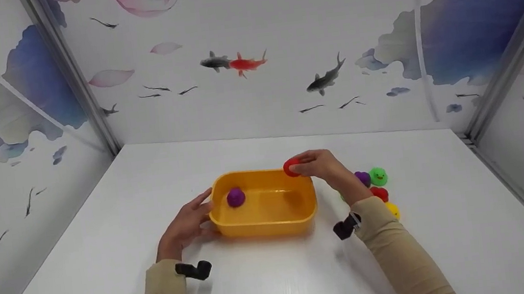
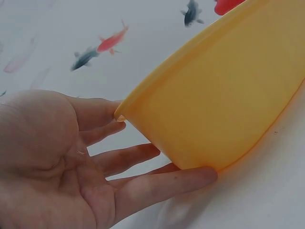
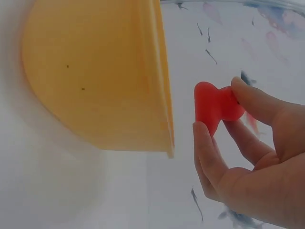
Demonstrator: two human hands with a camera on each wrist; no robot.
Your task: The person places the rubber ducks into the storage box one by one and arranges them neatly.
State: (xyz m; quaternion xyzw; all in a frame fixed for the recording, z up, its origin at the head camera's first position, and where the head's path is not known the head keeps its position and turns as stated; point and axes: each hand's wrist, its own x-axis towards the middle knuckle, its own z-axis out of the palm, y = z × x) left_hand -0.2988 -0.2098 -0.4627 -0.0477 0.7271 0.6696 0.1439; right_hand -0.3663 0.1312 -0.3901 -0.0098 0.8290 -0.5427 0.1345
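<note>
A yellow plastic basin (image 1: pixel 266 230) sits on the white table, with a purple rubber duck (image 1: pixel 235 197) inside near its left end. My left hand (image 1: pixel 189 224) rests against that end; in the left wrist view its fairly straight fingers (image 2: pixel 167 187) touch the rim and outer wall. Over the basin's far right corner, my right hand (image 1: pixel 320 164) pinches a red rubber duck (image 1: pixel 291 167) between thumb and fingers. The right wrist view shows this red duck (image 3: pixel 209 105) above rim level, apart from the basin wall (image 3: pixel 105 95).
Right of the basin lies a group of small ducks, partly behind my right forearm: a purple one (image 1: pixel 363 178), a green one (image 1: pixel 379 176), a red one (image 1: pixel 380 194) and a yellow one (image 1: pixel 392 210). White panels printed with fish (image 1: pixel 247 63) enclose the table.
</note>
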